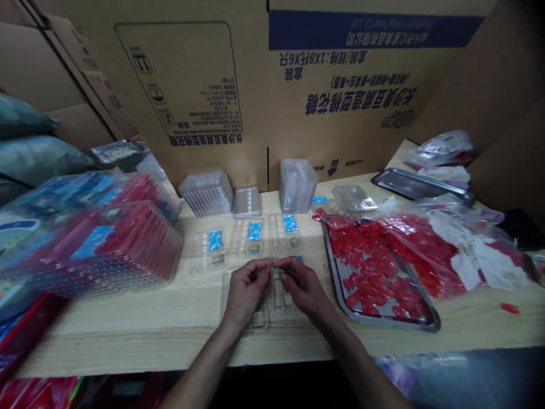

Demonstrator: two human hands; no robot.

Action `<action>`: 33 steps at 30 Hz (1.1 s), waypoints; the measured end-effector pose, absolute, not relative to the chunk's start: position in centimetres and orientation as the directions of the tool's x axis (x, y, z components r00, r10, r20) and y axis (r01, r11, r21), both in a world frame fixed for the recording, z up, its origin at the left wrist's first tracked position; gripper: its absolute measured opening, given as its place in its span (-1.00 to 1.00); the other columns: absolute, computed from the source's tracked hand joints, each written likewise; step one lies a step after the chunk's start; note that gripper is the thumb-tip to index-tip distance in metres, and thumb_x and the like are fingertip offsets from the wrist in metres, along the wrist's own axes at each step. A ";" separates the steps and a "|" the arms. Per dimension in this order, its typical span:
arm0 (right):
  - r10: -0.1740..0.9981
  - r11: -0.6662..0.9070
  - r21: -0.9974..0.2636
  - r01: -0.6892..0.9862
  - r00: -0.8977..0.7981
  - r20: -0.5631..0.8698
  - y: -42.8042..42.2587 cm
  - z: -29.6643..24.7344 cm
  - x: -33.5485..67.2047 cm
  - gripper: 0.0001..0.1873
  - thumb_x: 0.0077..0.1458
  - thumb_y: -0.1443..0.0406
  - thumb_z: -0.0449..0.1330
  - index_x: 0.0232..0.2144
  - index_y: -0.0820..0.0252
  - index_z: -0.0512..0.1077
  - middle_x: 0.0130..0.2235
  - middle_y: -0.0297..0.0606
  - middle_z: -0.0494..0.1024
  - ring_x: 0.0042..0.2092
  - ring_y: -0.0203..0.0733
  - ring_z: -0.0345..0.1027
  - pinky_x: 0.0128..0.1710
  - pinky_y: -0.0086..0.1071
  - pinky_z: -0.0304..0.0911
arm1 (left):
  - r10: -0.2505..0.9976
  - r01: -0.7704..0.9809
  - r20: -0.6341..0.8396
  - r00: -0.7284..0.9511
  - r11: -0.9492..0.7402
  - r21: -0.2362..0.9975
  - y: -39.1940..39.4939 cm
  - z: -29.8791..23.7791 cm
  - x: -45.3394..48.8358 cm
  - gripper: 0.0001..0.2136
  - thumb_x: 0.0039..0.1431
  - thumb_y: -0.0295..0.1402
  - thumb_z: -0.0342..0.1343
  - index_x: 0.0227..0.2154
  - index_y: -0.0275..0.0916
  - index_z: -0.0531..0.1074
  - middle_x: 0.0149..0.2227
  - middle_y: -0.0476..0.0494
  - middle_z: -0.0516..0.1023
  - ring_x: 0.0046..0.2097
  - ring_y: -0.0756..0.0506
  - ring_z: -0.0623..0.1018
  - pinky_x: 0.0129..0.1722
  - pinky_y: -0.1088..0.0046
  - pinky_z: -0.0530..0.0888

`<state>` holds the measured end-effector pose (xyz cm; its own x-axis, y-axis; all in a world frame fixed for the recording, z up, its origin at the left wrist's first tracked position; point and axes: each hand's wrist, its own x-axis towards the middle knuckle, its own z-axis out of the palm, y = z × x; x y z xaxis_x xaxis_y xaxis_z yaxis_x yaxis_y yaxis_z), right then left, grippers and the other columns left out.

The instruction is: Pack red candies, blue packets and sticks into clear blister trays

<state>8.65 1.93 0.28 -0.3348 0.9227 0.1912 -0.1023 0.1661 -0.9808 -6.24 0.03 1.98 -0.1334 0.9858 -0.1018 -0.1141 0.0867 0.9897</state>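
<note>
My left hand point(244, 292) and my right hand point(307, 288) meet over the near middle of the table, fingertips pinched together. Between them is a small green-and-tan packet point(277, 274), partly covered by my fingers. Beneath the hands lie clear plastic trays point(259, 319), mostly hidden. A blue sachet edge point(299, 258) peeks out behind my right hand. Farther back, three clear trays stand in a row, each bearing a blue sachet, such as the left sachet point(215, 240), with a small green-and-tan packet point(217, 259) beside it.
At right, a metal tray point(340, 295) holds many red wrapped pieces, with a plastic bag point(426, 250) of more red ones overlapping it. Stacked clear trays point(206, 193) and another stack point(297, 184) stand by a large carton point(264, 85). Filled packs point(140, 250) are piled at left.
</note>
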 end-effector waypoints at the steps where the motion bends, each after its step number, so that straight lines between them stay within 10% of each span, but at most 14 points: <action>1: 0.922 0.149 -0.984 -0.101 -0.345 0.175 2.1 0.2 8.7 -0.86 0.10 0.26 0.15 -0.26 0.15 0.37 -0.42 -0.38 0.39 -0.41 -0.28 0.26 -0.41 -0.42 0.19 | 0.990 -0.108 -0.103 -0.098 0.092 0.990 0.0 2.0 -6.3 -0.77 -0.02 -0.30 0.31 -0.28 -0.28 0.63 -0.28 -0.15 0.65 -0.20 -0.07 0.56 -0.13 0.48 0.42; 11: 0.953 0.076 -0.981 -0.179 -0.278 0.124 2.5 -1.1 7.8 -0.82 0.04 0.28 0.14 -0.26 0.14 0.29 -0.41 -0.38 0.42 -0.47 -0.31 0.28 -0.48 -0.44 0.23 | 0.957 -0.307 -0.261 -0.123 0.213 0.928 -0.1 1.5 -5.9 -0.68 -0.16 -0.28 0.40 -0.28 -0.27 0.65 -0.34 -0.17 0.67 -0.29 -0.07 0.57 -0.20 0.46 0.44; 18: 0.911 0.409 -0.851 0.328 -0.190 0.365 2.0 -0.9 7.3 -0.74 0.03 0.47 0.03 -0.21 0.20 0.34 -0.28 -0.21 0.45 -0.24 -0.15 0.38 -0.24 -0.27 0.33 | 0.992 -0.029 -0.046 -0.115 0.043 0.999 -0.5 1.7 -5.9 -0.70 0.01 -0.29 0.32 -0.16 -0.24 0.62 -0.17 -0.17 0.65 -0.14 -0.10 0.57 -0.09 0.46 0.44; 25: 0.838 0.543 -0.750 0.379 -0.187 0.512 0.2 1.0 6.9 -0.47 0.08 0.57 -0.02 0.08 0.18 0.31 -0.04 -0.09 0.43 -0.02 -0.11 0.37 -0.01 -0.18 0.38 | 0.917 -0.550 -0.377 -0.132 0.248 0.797 0.2 1.8 -6.8 -0.58 -0.20 -0.41 0.45 -0.18 -0.29 0.59 -0.28 -0.12 0.65 -0.28 -0.01 0.60 -0.20 0.53 0.54; 33: 0.823 0.563 -0.664 0.492 -0.262 0.504 -0.4 1.2 6.9 -0.38 0.04 0.58 -0.05 0.16 0.23 0.30 -0.05 -0.03 0.43 -0.01 -0.07 0.37 -0.01 -0.15 0.41 | 0.903 -0.620 -0.428 -0.043 0.312 0.720 0.0 2.3 -7.2 -0.65 -0.16 -0.52 0.42 -0.22 -0.38 0.60 -0.25 -0.20 0.66 -0.29 -0.01 0.62 -0.20 0.58 0.56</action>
